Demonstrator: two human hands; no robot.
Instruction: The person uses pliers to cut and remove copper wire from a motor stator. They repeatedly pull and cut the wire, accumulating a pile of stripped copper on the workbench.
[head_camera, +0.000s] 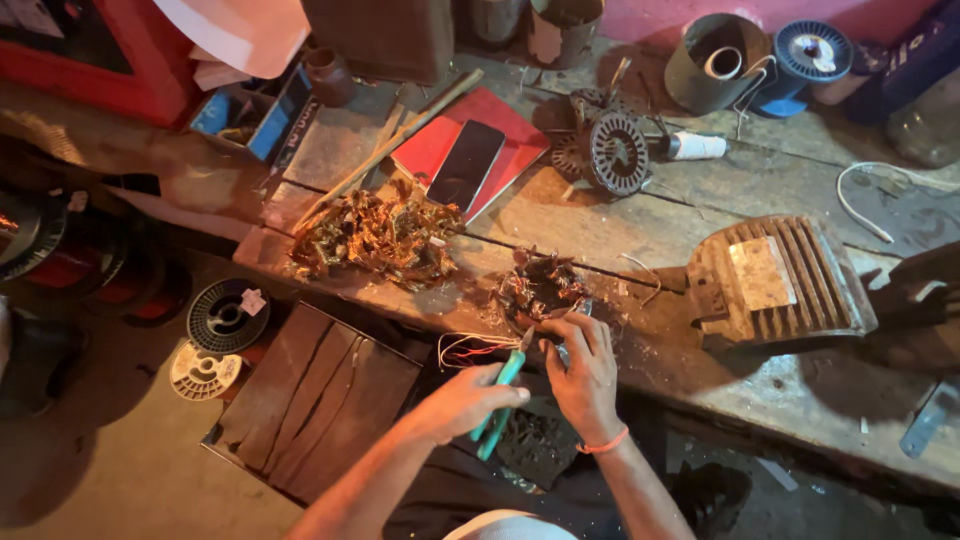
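**Stator winding partly cut away**

At the near edge of the wooden worktop (640, 235) we see a motor stator (541, 288) with dark winding wire in its core. Our left hand (462, 402) has its fingers closed round green-handled pliers (503, 390), tips at the stator rim. Our right hand (583, 375) pinches the stator's near edge, steadying it. A heap of stripped copper wire (378, 237) lies to the left (a fair amount is out already), yet tangled winding remains inside, so we judge the stripping roughly midway.
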